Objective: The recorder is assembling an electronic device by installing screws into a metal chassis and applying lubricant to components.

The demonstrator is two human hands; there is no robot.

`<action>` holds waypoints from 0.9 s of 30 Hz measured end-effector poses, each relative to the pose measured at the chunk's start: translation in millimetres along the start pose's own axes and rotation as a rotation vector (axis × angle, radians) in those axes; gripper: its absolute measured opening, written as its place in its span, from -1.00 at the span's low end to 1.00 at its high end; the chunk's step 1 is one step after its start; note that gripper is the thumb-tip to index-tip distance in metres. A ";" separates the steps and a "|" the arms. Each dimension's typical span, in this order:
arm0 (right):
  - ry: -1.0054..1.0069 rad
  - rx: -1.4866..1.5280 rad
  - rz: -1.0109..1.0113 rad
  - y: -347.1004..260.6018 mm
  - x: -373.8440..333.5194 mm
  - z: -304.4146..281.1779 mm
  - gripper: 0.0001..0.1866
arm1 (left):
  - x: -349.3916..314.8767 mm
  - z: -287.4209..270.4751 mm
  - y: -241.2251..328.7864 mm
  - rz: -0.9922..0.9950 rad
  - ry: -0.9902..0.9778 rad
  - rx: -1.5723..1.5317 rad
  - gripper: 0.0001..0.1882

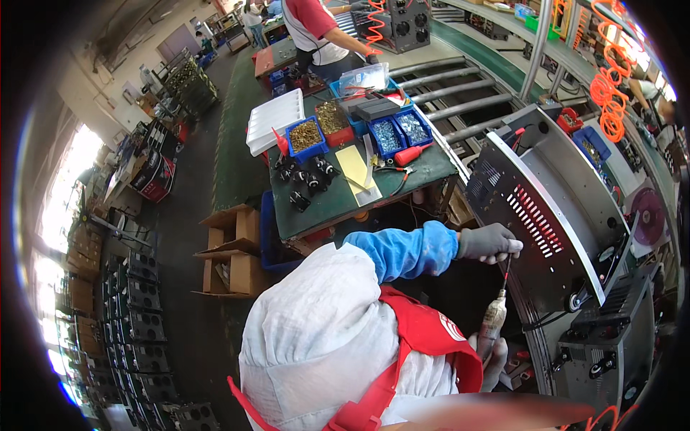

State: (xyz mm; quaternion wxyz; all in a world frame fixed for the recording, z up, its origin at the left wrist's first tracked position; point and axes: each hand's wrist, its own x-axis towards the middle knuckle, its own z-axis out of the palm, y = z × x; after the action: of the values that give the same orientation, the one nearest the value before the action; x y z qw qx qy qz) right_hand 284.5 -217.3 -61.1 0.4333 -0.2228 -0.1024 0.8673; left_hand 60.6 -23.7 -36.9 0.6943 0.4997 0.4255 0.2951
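My left hand (489, 243), in a grey glove below a blue sleeve, is closed at the near edge of a dark metal housing (535, 215). Its fingertips pinch together by the tip of a screwdriver bit; whatever they hold is too small to make out. My right hand (494, 363), gloved too, wraps round the body of a power screwdriver (493, 316) whose bit points up toward the left fingertips. Rows of slots pierce the housing's side panel, and its upper side stands open. Part of the right hand is hidden behind the tool and the red apron.
A green workbench (424, 169) bears blue bins of small screws (389, 136), pliers (402, 176) and black knob-like parts (300, 201). Metal rollers (467, 104) run behind the housing. Another dark unit (600, 359) stands at right. Coiled orange hoses (609, 93) hang overhead. A co-worker (320, 32) stands beyond the bench.
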 end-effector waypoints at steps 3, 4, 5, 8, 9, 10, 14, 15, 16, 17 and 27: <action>0.192 -0.423 -0.167 -4.2 7.1 45.7 -0.17 | 2.7 21.9 18.0 -0.075 0.036 -0.056 -0.69; 0.173 -0.487 -0.212 -5.6 13.0 36.3 -0.15 | 12.0 23.6 8.5 -0.103 -0.019 -0.224 -0.70; 0.222 -0.492 -0.206 -5.6 16.0 34.0 -0.12 | 20.0 19.9 0.2 -0.150 -0.070 -0.390 -0.69; 0.354 -0.520 -0.341 -21.2 23.8 37.9 -0.08 | 19.9 35.4 -4.3 -0.084 -0.152 -0.274 -0.56; 0.414 -0.522 -0.388 -27.5 25.3 42.6 -0.09 | 23.1 43.1 -4.0 -0.064 -0.181 -0.212 -0.53; 0.471 -0.520 -0.426 -32.8 24.0 43.9 -0.11 | 26.4 50.4 -7.1 -0.127 -0.269 -0.205 -0.51; 0.548 -0.504 -0.508 -46.4 17.7 39.3 -0.17 | 31.6 89.0 -9.0 -0.246 -0.486 -0.031 -0.45; 0.559 -0.500 -0.517 -45.0 16.7 35.7 -0.17 | 29.2 98.2 -9.1 -0.270 -0.510 0.086 -0.45; 0.562 -0.496 -0.533 -44.2 16.7 32.5 -0.18 | 22.7 108.0 -2.2 -0.213 -0.551 0.175 -0.49; 0.562 -0.491 -0.548 -44.4 17.4 28.7 -0.20 | 24.2 112.2 -2.6 -0.212 -0.558 0.177 -0.49; 0.618 -0.480 -0.523 -50.0 24.9 27.2 -0.24 | 25.5 118.1 -7.7 -0.179 -0.512 0.041 -0.57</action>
State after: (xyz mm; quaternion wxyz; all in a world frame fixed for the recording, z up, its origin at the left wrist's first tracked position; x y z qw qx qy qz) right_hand 293.8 -166.8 -25.9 0.5835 -0.5313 -0.2189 0.5739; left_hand 176.9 -57.2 -35.4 0.7923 0.5324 0.2848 0.0878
